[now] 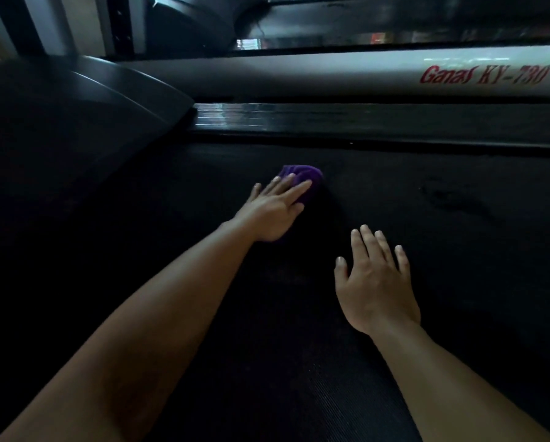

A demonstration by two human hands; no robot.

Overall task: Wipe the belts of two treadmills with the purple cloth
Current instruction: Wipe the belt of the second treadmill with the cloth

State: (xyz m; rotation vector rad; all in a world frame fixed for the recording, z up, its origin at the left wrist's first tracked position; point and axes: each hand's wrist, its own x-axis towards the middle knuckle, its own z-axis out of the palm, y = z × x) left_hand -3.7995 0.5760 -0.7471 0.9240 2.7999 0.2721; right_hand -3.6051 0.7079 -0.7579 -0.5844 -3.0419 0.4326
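Left hand is pressing flat-fingered on the purple cloth on the belt; right hand is resting open at 5 o'clock. Smudge showing at 3 o'clock: wiping judged unfinished.

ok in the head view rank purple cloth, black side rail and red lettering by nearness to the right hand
1. purple cloth, on the belt ahead-left
2. black side rail, past the belt's far edge
3. red lettering, on the white frame beyond
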